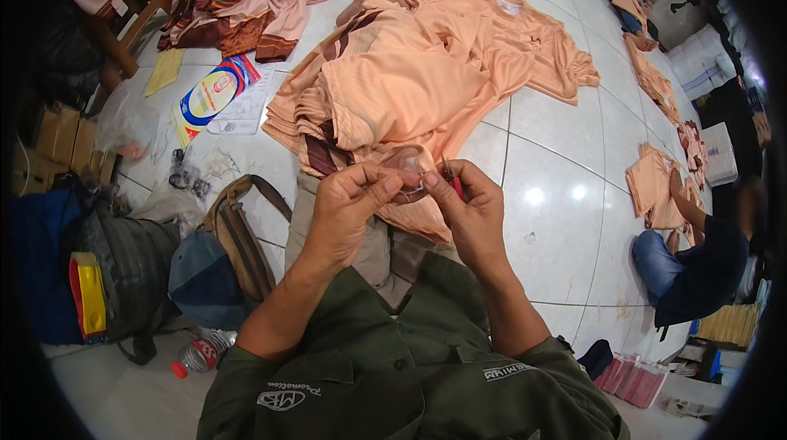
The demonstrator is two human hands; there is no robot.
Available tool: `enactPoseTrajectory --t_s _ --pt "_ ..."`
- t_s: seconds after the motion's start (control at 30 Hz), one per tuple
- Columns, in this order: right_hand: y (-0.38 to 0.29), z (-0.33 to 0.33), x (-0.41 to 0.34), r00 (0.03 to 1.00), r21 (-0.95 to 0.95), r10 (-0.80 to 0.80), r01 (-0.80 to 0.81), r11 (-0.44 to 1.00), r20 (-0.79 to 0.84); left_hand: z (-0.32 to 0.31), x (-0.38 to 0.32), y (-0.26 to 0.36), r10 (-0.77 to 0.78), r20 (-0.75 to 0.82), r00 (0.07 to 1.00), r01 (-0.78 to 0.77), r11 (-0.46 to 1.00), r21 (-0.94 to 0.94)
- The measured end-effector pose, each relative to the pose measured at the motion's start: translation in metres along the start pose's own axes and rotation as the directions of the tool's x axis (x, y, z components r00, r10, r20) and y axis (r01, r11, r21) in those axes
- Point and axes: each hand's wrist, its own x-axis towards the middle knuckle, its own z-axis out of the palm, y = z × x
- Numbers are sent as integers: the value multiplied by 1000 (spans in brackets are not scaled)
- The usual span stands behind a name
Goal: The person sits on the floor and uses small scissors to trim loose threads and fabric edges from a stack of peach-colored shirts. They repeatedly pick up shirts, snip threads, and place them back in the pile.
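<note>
Peach-coloured shirts (399,96) lie heaped over my outstretched legs, one spread with its collar and printed chest face up. My left hand (353,203) pinches the edge of a peach garment between thumb and fingers. Close beside it, my right hand (470,197) pinches the same edge, with thumb and index finger at the cloth. A small red-handled tool (457,187), probably thread snips, is tucked in the right hand's fingers, its metal tip pointing up. Pale thread or lining shows between the two hands; its detail is too small to tell.
Patterned pink and brown garments (246,3) lie at the upper left. A printed plastic packet (212,96), a cap (206,280), a strapped bag (246,231) and a plastic bottle (200,354) are on my left. At the right, a seated person (701,268) touches folded peach shirts (655,185); another person sits farther back.
</note>
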Motion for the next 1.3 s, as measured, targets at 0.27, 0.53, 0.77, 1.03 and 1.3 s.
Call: enactPoseTrajectory --t_s 0.27,0.53,0.77,1.03,1.3 --pt "3 -15 4 958 361 283 -280 890 43 -111 -21 124 712 -659 242 -470 680 562" --pt "3 2 6 945 367 290 -327 871 155 -36 -20 48 169 -168 971 -65 867 494" --pt "1 -5 -4 978 198 181 -198 960 100 15 2 1 127 -22 992 -94 831 549" --pt "-1 7 -11 999 66 35 -38 997 41 18 -6 4 337 -43 940 -224 709 669" --pt "-14 -12 -29 980 213 186 -196 957 65 13 -1 7 22 -109 994 6 969 245"
